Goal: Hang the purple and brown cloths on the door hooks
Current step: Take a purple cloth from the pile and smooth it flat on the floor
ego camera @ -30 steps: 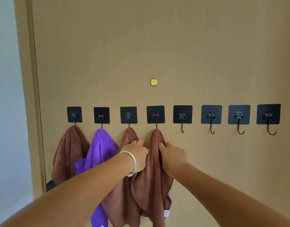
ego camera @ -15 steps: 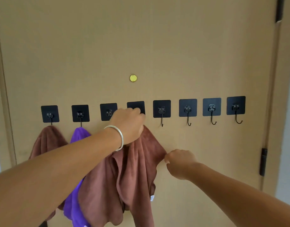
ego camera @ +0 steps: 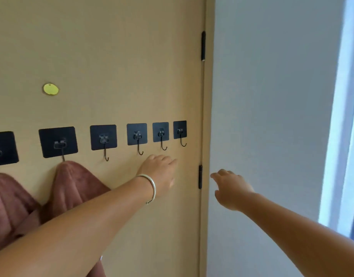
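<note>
Both hands have apparently released the brown cloth

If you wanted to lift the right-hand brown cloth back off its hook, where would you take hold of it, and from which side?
Probably pinch the brown cloth at its gathered peak just under the hook, where the fabric bunches narrow before fanning out lower down. Come from the right, the bare-door side, since another brown cloth crowds its left. The left hand is nearest and empty; lift upward to clear the hook's upturned tip.

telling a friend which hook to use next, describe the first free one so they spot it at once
On the tan door, find the row of black square adhesive pads. The first bare metal hook hangs just right of the brown cloth; hooks left of it carry cloth.
</note>
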Tool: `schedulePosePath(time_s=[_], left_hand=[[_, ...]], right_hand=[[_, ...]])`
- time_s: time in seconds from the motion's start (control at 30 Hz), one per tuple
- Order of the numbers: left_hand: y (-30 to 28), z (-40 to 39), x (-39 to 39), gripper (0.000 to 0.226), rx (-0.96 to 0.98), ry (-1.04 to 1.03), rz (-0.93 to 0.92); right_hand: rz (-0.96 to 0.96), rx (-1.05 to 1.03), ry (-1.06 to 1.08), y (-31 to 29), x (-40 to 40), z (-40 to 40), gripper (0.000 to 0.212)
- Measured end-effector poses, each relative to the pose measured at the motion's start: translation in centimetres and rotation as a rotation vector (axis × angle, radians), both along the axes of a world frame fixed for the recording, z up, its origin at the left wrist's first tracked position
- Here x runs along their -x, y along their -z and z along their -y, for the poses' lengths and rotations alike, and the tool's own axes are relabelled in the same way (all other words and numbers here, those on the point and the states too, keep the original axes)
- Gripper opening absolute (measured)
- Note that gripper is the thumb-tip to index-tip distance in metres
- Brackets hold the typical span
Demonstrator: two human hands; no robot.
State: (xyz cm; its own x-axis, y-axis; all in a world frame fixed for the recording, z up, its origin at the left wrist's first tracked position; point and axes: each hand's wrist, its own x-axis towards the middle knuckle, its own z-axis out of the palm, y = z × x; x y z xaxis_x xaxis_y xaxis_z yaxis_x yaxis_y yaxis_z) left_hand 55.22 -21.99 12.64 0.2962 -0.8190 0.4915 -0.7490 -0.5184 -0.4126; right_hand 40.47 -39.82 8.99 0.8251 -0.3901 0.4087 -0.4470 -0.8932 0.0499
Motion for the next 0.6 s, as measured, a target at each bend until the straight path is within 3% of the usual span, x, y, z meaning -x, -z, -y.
schedulePosePath(time_s=[0.23, 0.6], left_hand=[[2.2, 6.4, 5.1, 0.048, 0.006, 0.261, -0.087], [3.8, 13.3, 22.4, 0.047, -0.02, 0.685, -0.131]], right_hand=[[0.031, 0.043, 0.302, 1.1, 11.2, 0.5, 0.043], [0.032, 0.063, 0.695, 1.1, 29.5, -2.8, 0.038]])
